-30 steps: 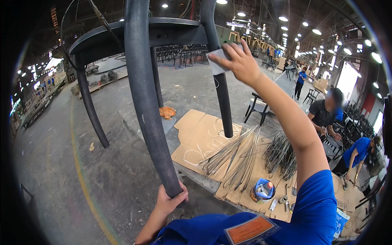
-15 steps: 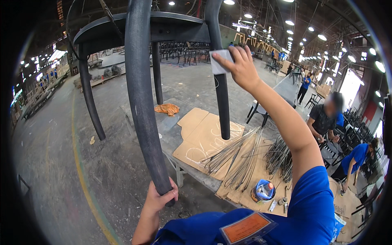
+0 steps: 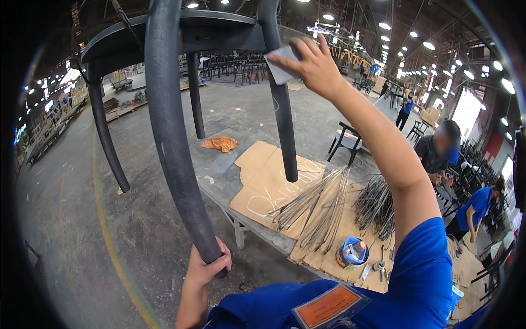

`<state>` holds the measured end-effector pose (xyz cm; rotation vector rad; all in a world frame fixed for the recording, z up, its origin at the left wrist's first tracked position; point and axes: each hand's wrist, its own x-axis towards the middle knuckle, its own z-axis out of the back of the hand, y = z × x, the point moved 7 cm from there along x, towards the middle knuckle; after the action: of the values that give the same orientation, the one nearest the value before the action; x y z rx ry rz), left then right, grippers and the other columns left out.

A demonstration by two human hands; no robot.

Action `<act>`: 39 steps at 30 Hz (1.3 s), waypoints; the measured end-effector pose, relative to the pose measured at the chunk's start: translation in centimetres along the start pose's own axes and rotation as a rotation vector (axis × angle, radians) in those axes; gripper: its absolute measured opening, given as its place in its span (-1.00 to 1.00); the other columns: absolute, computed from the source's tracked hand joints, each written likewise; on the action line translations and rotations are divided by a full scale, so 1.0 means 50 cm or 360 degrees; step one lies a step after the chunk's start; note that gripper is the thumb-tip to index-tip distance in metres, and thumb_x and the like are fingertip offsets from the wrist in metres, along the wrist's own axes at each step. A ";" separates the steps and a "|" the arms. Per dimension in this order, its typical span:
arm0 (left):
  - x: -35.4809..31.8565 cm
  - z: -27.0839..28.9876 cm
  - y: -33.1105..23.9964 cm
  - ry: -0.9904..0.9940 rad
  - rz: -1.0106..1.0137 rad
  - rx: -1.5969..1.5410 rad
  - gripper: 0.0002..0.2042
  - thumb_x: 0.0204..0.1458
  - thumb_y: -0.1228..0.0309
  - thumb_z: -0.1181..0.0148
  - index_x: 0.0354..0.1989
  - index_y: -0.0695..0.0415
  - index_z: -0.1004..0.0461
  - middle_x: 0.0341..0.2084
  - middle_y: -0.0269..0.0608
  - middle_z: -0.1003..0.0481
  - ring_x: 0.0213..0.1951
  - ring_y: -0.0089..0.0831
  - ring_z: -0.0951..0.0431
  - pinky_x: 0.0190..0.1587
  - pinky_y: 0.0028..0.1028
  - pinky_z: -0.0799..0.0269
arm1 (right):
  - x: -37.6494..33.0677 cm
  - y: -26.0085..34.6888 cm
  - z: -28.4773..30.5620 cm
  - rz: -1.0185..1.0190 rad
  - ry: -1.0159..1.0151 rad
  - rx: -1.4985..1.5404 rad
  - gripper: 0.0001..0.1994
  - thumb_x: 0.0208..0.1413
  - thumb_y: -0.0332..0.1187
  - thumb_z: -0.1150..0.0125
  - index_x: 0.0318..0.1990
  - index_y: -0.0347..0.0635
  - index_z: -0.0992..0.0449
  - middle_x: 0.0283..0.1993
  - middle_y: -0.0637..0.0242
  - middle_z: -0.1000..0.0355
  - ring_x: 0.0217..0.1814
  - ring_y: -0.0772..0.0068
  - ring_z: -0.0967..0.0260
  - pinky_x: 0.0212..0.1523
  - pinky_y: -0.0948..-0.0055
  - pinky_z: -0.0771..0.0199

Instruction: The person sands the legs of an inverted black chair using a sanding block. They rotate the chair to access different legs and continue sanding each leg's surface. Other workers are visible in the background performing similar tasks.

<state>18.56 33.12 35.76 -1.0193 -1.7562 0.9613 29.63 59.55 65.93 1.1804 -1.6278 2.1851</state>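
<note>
Holding a dark, matte black chair (image 3: pixel 181 33) raised overhead, legs down, I have my left hand (image 3: pixel 205 268) wrapped around the foot of its nearest curved leg, while my right hand (image 3: pixel 312 66) presses a grey sanding pad (image 3: pixel 282 57) against another leg.

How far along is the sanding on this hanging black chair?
Done: not clear; the legs all look an even matte black. In hand: the right hand presses a grey sanding pad high on one chair leg, while the left hand grips the tip of the nearest leg. Left: apparently the length below the pad.
</note>
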 end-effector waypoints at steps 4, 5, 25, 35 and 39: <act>-0.004 0.004 -0.004 0.0065 -0.0024 -0.0052 -0.74 -0.18 0.66 -0.19 -0.33 0.18 -0.28 -0.59 -0.14 -0.41 -0.57 -0.45 -0.45 -0.52 -0.47 -0.36 | 0.016 0.009 -0.007 0.0068 0.0089 0.0100 -0.38 0.03 -0.46 0.03 0.21 0.58 -0.18 0.06 0.15 -0.23 0.18 0.17 -0.13 0.22 -0.17 0.04; -0.003 0.007 -0.007 0.0074 -0.0038 -0.0048 -0.74 -0.18 0.66 -0.19 -0.33 0.18 -0.28 -0.59 -0.14 -0.41 -0.57 -0.45 -0.45 -0.52 -0.47 -0.36 | 0.014 0.012 -0.020 0.0064 0.0252 0.0144 -0.37 0.03 -0.47 0.04 0.21 0.61 -0.17 0.08 0.14 -0.22 0.20 0.17 -0.12 0.22 -0.17 0.04; -0.014 0.012 -0.014 0.0059 -0.0018 -0.0078 -0.74 -0.19 0.66 -0.18 -0.33 0.19 -0.28 -0.60 -0.13 -0.42 -0.58 -0.42 -0.45 -0.52 -0.46 -0.36 | 0.028 0.028 -0.015 -0.0067 0.0374 0.0308 -0.29 -0.02 -0.54 -0.03 0.20 0.69 -0.15 -0.02 0.14 -0.26 0.09 0.12 -0.19 0.17 -0.04 -0.07; -0.036 0.012 -0.019 -0.0161 -0.0014 -0.0059 -0.68 -0.24 0.53 -0.27 -0.32 0.16 -0.25 -0.63 -0.18 -0.35 -0.60 -0.46 -0.38 -0.51 -0.53 -0.29 | 0.006 0.046 -0.004 -0.0091 0.0362 0.0551 -0.44 0.01 -0.40 0.03 0.19 0.46 -0.23 0.01 0.04 -0.20 0.13 0.00 -0.12 0.13 -0.05 -0.04; -0.032 0.007 -0.016 -0.0096 -0.0073 0.0083 -0.61 -0.17 0.32 -0.30 -0.32 0.14 -0.18 -0.67 -0.25 -0.26 -0.64 -0.49 -0.30 -0.52 -0.52 -0.29 | 0.035 0.036 0.063 -0.0141 -0.0060 0.0447 -0.57 0.04 -0.32 0.05 0.08 0.44 -0.37 0.05 0.05 -0.22 0.16 0.01 -0.12 0.18 -0.21 0.05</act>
<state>18.49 31.30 35.91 -0.9218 -1.7869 1.0132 29.01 55.58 66.07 1.3435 -1.2834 2.4039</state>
